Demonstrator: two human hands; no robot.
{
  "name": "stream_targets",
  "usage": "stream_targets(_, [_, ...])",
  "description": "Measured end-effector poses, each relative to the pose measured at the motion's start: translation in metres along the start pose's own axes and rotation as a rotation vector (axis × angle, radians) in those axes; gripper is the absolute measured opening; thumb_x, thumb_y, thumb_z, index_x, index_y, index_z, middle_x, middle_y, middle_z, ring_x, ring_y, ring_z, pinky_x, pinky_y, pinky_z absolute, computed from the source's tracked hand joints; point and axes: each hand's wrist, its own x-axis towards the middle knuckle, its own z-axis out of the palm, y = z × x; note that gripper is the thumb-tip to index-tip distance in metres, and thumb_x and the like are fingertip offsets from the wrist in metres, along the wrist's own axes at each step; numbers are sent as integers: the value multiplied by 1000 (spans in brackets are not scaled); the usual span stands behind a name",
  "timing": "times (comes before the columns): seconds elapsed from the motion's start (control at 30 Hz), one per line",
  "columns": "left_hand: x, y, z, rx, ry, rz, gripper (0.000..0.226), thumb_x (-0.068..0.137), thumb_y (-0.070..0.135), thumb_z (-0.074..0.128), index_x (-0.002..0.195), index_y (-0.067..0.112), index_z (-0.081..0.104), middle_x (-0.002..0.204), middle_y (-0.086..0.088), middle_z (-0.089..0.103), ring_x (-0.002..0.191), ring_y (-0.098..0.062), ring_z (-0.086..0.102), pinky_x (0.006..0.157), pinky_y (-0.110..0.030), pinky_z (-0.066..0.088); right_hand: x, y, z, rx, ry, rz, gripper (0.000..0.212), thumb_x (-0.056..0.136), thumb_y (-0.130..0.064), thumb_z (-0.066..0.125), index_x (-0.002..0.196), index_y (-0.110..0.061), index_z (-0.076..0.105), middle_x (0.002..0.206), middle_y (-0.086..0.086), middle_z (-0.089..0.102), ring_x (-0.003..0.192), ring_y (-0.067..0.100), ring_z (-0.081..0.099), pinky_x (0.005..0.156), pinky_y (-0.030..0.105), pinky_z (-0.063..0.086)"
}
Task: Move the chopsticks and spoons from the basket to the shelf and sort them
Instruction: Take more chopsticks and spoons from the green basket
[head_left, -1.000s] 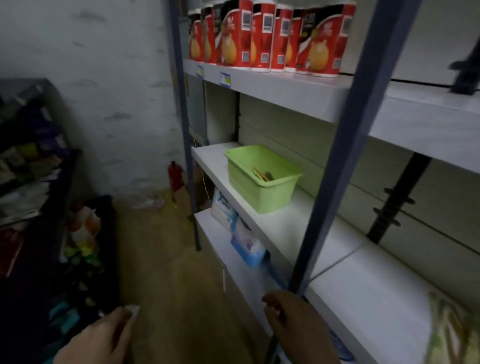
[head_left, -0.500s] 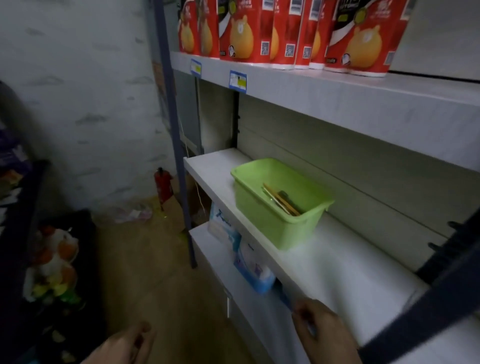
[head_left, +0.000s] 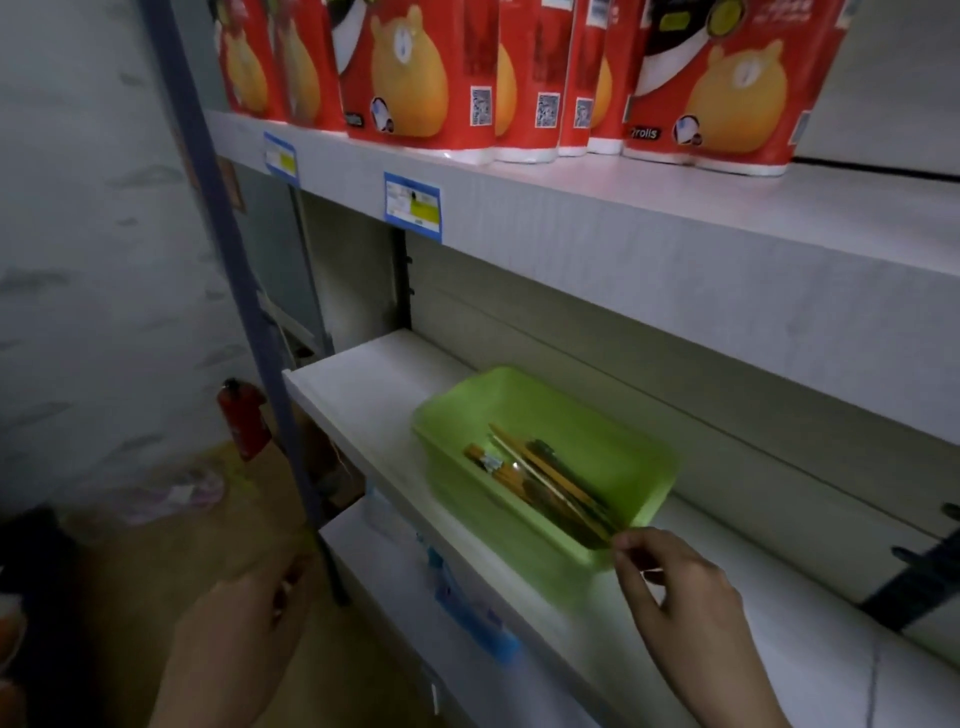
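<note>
Dim storeroom shelving: we see the basket (head_left: 519, 400) of chopsticks (head_left: 550, 480) on the middle shelf (head_left: 363, 384) near its front edge, our empty right hand (head_left: 685, 587) loosely curled at its corner; snagging the rim could tip it off.

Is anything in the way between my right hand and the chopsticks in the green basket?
Nothing visible blocks it. The right hand is at the near corner of the green basket, which is open on top. Only its low rim lies between the fingertips and the chopsticks inside.
</note>
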Motion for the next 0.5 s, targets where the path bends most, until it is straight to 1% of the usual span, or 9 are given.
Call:
stream_targets(0.1, [39,10,9,-119,7,159,18,89,22,58,82,38,54,63,5,62,57,-6,57,52,-18,42,19,-1,5,-27,3,28,15,87,-17,61,90,-31,65,86,-13,66,70,-4,55,61,10,38])
stream_targets(0.17, [66,16,19,-133,42,252,21,90,22,57,81,41,55,63,8,61,55,-7,56,51,-20,42,34,-3,9,-39,5,31,13,88,-17,60,92,-27,67,90,-12,67,76,4,62,64,17,42])
stream_targets(0.2, [79,20,23,-138,57,286,18,90,21,57,83,37,60,67,7,64,56,-9,57,51,-19,43,41,-4,12,-49,-1,33,13,88,-18,59,93,-27,67,92,-12,68,81,8,64,68,20,44])
stream_targets(0.23, [92,23,29,-146,74,328,14,89,20,56,85,28,66,70,4,67,56,-9,57,51,-16,42,49,-5,15,-61,-13,42,13,89,-18,58,94,-26,67,95,-11,68,84,10,65,72,22,46])
stream_targets(0.3, [115,33,41,-165,44,411,22,87,27,50,86,15,68,69,2,66,54,-6,54,50,-9,38,67,-5,23,-97,-54,79,15,91,-20,55,99,-25,66,100,-7,68,89,14,64,75,25,46])
stream_targets(0.37, [140,47,54,-213,-35,480,38,87,40,39,89,13,66,71,2,62,60,-10,55,55,-16,44,85,-2,32,-154,-108,126,17,93,-21,50,102,-22,64,103,-2,67,91,18,64,73,27,46])
stream_targets(0.4, [153,53,60,-229,-57,523,41,86,43,36,89,14,65,72,2,59,62,-12,55,56,-21,46,94,-1,36,-183,-137,152,17,94,-21,48,102,-21,63,103,1,67,91,20,63,73,29,48])
stream_targets(0.47, [177,66,74,-236,-108,606,34,87,39,40,86,14,64,71,1,58,61,-16,55,55,-27,47,111,2,42,-239,-195,199,20,94,-18,45,106,-19,61,108,5,66,96,24,62,78,33,50])
stream_targets(0.5, [189,73,80,-238,-162,642,29,88,34,44,86,13,64,72,0,61,61,-16,56,56,-30,48,119,4,45,-274,-231,216,23,94,-16,44,110,-19,60,112,6,64,101,24,60,80,32,48])
